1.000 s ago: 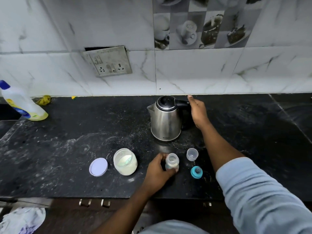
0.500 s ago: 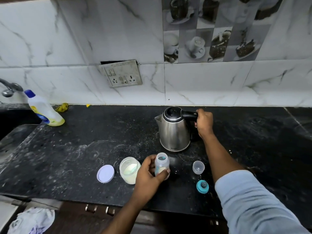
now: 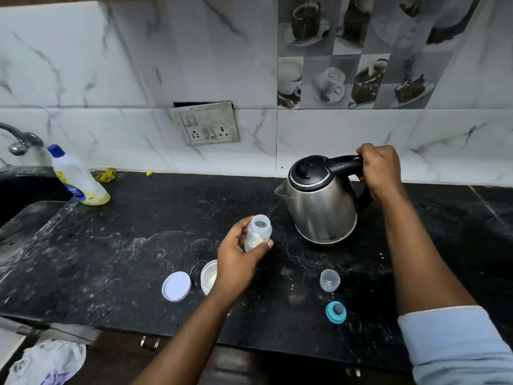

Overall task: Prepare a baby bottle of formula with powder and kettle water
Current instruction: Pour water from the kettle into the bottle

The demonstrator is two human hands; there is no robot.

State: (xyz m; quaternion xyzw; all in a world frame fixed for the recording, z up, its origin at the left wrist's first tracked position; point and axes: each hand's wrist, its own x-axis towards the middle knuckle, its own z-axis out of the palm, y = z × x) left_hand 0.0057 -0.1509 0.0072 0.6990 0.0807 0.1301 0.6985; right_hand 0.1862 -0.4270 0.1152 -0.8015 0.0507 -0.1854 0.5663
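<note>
Your left hand (image 3: 236, 262) holds small clear open baby bottle (image 3: 258, 232) (powder inside); right hand (image 3: 380, 168) grips steel kettle (image 3: 319, 201) handle. Water unpoured, teal cap (image 3: 336, 312) off.

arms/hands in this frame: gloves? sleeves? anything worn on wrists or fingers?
Both hands are bare: no gloves on the left hand or the right hand. No rings, watch or bands show. The light blue fabric sleeve on the right arm is pushed up, forearm uncovered. The left forearm shows no sleeve within the frame.
</note>
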